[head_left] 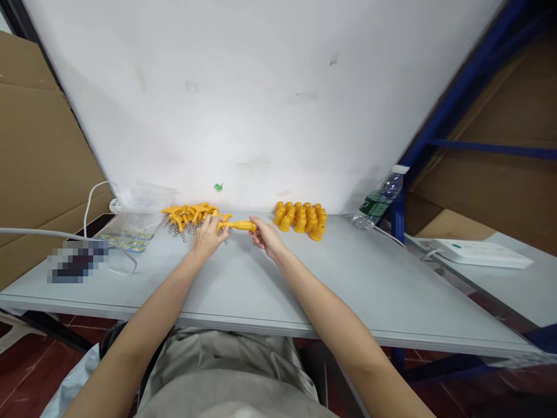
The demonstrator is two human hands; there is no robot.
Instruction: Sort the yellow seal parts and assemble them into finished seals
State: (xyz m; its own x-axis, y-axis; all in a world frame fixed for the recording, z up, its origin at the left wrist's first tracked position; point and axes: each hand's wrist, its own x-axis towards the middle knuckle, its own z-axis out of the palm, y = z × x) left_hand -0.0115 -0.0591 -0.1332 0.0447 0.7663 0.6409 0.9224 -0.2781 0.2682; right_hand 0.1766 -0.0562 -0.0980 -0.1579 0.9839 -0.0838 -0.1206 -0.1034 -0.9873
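Both of my hands work above the grey table on a yellow plastic assembly [242, 225], which lies sideways between them. My left hand [209, 237] is closed around its thinner, branching end. With thumb and fingers, my right hand [265, 238] pinches the wider, cup-like end. Just behind and left of my left hand is a pile of yellow branched parts [189, 213], with small metal screws [177, 229] scattered at its front. Several yellow cup-shaped parts [300, 216] stand in rows to the right of my right hand. My fingers hide both ends of the assembly in part.
A clear bottle [380, 198] leans at the back right, near a blue metal frame [398, 215]. Plastic bags [134, 223], a white cable [89, 200] and a blurred-out object [76, 261] are at left. A white power strip [483, 253] rests on the adjoining surface.
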